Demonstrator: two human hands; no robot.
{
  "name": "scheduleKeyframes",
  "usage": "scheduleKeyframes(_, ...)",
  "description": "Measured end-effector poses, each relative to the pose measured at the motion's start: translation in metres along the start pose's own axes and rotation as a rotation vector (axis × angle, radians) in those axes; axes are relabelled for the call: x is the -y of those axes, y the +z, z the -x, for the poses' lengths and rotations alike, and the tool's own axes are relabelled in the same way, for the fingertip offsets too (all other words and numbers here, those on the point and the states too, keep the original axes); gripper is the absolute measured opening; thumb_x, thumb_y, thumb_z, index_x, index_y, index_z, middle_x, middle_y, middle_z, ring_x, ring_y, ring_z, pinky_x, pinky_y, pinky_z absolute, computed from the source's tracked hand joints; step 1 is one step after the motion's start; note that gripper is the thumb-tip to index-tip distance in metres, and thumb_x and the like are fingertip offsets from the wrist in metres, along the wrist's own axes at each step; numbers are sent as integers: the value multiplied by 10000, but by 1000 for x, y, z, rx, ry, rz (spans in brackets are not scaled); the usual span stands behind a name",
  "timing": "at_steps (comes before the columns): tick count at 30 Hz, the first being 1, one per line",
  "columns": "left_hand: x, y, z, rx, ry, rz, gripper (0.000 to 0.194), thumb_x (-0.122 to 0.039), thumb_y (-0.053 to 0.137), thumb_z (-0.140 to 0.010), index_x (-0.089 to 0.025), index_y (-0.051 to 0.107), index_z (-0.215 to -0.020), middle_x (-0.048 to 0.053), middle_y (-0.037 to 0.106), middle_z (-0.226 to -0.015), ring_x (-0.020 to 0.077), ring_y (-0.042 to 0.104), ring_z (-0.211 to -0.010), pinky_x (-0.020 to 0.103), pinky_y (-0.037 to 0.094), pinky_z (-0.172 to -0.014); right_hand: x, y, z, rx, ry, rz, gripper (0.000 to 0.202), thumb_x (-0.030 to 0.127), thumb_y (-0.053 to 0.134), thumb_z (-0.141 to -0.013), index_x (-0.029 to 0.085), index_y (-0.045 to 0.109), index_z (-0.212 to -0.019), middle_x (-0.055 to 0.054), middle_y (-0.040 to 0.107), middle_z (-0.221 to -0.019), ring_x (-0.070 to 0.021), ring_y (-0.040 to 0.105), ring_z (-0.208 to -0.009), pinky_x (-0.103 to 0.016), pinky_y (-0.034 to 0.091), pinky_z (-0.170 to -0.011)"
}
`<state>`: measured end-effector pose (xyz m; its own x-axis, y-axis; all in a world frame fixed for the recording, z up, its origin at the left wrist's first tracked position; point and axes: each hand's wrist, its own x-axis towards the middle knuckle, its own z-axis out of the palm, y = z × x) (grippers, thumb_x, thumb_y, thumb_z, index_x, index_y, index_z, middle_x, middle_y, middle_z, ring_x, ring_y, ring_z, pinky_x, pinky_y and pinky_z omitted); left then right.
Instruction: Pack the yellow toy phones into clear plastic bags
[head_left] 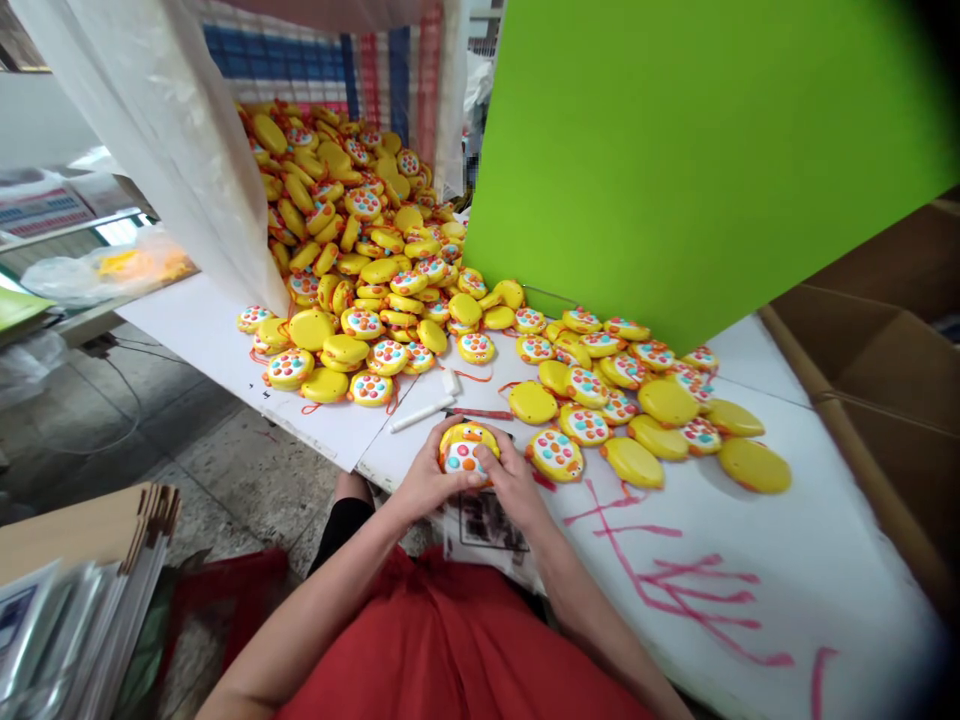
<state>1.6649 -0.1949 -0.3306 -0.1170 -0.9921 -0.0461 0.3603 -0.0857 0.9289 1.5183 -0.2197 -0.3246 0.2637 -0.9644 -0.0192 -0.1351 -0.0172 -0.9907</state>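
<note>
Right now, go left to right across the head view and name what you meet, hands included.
Cardboard stack, left hand, held yellow toy, right hand, rightmost yellow toy on the table, brown cardboard box.

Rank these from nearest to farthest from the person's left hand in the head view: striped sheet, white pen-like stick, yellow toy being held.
From the left hand:
1. Yellow toy: touching it, held between both hands.
2. White pen-like stick: lying on the table just beyond the hand.
3. Striped sheet: farthest, behind the heap of toys.
</note>
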Motion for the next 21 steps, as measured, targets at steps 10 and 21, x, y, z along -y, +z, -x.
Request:
scheduleKeyframes(10,-12,-4,-2,-48,-20,-176,390,-322,687,-693,-163,552,-1023,5,606,-868,127,546,-751,238,456,-704,0,-1,9,114,-68,53,475,485,463,-906,249,487,-1318,-51,543,-1339,-226,487,-1241,-400,377,-1076)
scheduleKeyframes(21,-12,-14,1,113,-55,-97,819,-307,786,-638,-207,389,-1348,73,579,-1142,184,588,-944,285,494,-804,1,-5,8,119,-29,10,496,510,453,-909,281,480,-1348,-40,506,-1393,-230,479,-1262,-406,399,-1064)
